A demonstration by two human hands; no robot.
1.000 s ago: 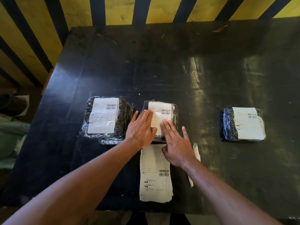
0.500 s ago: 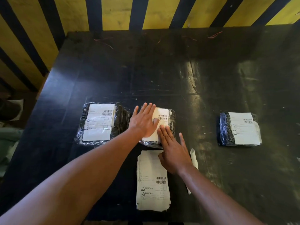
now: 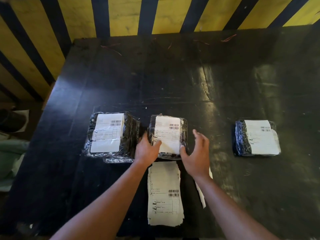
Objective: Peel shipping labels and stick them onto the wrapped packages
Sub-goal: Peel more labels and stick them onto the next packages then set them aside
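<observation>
The middle wrapped package lies on the black table with a white shipping label stuck on top. My left hand grips its left edge, thumb lying on the label's lower left. To the package's right is my right hand, fingers spread and straight, thumb touching the lower right corner. A stack of unpeeled labels lies just in front of the package, between my forearms. One labelled package sits to the left, on top of another wrapped one. A third labelled package sits apart at the right.
A strip of white backing paper lies beside the label stack, partly under my right forearm. A yellow and black striped wall stands behind the table. Bags and paper lie on the floor at the left.
Both hands were pressing flat on the middle package's label. Now they have slid off to its sides, the left taking hold of the left edge, the right opening beside the right edge.
</observation>
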